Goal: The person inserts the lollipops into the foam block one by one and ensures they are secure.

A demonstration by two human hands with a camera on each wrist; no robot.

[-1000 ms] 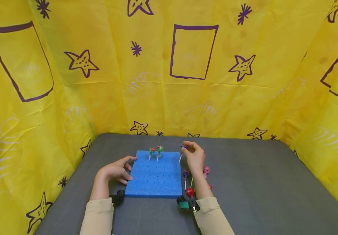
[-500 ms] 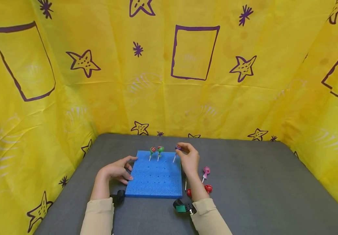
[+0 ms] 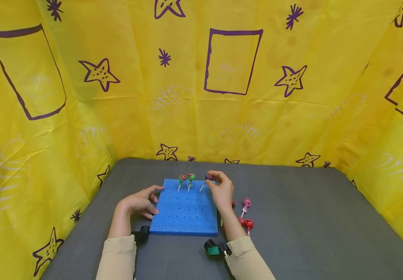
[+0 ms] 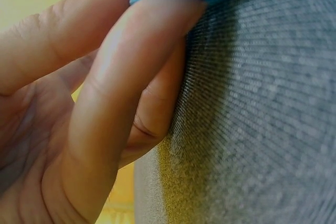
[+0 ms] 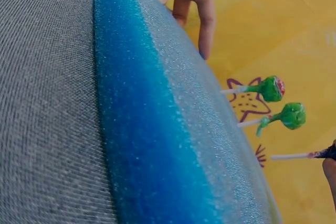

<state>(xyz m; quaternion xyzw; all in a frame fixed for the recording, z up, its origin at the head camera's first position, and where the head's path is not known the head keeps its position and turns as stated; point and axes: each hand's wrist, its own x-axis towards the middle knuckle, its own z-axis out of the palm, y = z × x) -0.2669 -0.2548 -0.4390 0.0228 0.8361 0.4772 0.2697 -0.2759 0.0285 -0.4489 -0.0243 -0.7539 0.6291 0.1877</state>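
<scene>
A blue foam board (image 3: 184, 225) with rows of small holes lies on the dark table. Along its left edge rests my left hand (image 3: 139, 202), fingers spread from the far corner to the thumb; the left wrist view has the thumb (image 4: 126, 72) against the foam. My right hand (image 3: 224, 191) pinches a purple-wrapped lollipop (image 3: 208, 177) by its head over the back right part. Its white stick (image 5: 291, 156) slants down, tip close to a hole in the back row. Two green-and-red lollipops (image 3: 191, 177) stand in that row to the left.
Right of the board lie a pink lollipop (image 3: 246, 202) and several red ones (image 3: 248, 224), partly hidden by my right forearm. Black wrist cameras (image 3: 215, 247) sit on both wrists. A yellow patterned cloth (image 3: 194, 128) hangs behind and beside the table.
My right hand has carried the purple lollipop left, from beside the board's right edge to over its back row, and the stick slants more. My left hand has stayed in place.
</scene>
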